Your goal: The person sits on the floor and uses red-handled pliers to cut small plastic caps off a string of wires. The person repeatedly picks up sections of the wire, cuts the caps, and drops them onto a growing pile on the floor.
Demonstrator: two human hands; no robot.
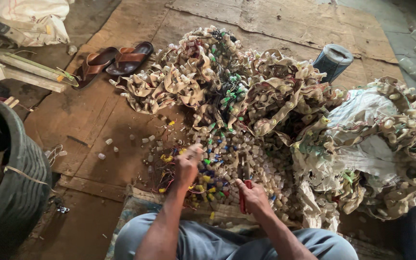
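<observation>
A sheet of brown cardboard (pixel 97 115) covers the floor across most of the frame, with a second sheet (pixel 285 19) overlapping it along the top edge. On it, filling the centre and right, sits a big tangled heap of tan strips (pixel 246 91) studded with small pale caps and threaded with thin coloured wires. A white woven sack (pixel 362 130) lies in the heap at centre right, and another pale sack (pixel 34 19) rests in the upper left corner. A dark tyre (pixel 20 192) fills the lower left edge, with pale wooden battens (pixel 20 72) above it. A pair of brown sandals (pixel 114 61) lies at upper left of the heap, and a dark blue cylinder (pixel 333 60) stands at its upper right.

In front of the person's grey-trousered knees, at lower centre, spreads a loose pile of small caps (pixel 217 168), pale, yellow, blue and green.

The left hand (pixel 188 163) is closed, its fingers pinching a bit of strip with wires trailing from it, right over that pile. The right hand (pixel 253 195) is wrapped around a red-handled cutter (pixel 243 197), thumb pressed along it, blades pointing up into the pile.

Bare cardboard stays open to the left of the pile, dotted with a few stray caps (pixel 108 147).
</observation>
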